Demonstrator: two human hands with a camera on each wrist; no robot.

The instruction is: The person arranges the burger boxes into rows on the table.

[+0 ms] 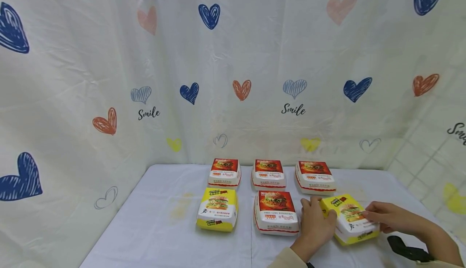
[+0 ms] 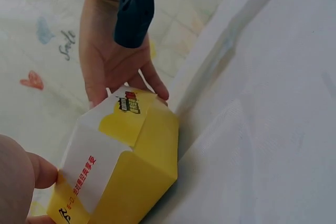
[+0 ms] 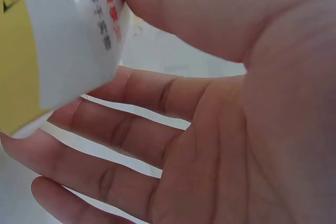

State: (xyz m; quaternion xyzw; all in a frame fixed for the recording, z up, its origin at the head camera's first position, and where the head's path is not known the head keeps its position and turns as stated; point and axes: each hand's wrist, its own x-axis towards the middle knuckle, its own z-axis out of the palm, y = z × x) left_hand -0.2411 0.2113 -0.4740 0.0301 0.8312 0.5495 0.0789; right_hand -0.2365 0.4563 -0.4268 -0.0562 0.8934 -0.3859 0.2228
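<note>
A yellow-and-white burger box [image 1: 349,219] sits at a slant at the right of the front row, between my two hands. My left hand [image 1: 317,224] holds its left side, thumb toward the front and fingers at the back. On the opposite side my right hand [image 1: 397,219] grips the box, thumb over the top edge and fingers under it, as the right wrist view shows. In the left wrist view the box [image 2: 123,166] appears tilted, its yellow side facing the camera. Just left of my left hand stands a red-and-white burger box [image 1: 275,213].
Three more red-and-white burger boxes, left [image 1: 224,174], middle [image 1: 268,175] and right [image 1: 315,178], form a back row. Another yellow burger box [image 1: 217,210] stands at front left. A white cloth covers the table [image 1: 153,227]; a heart-printed curtain [image 1: 255,130] hangs behind.
</note>
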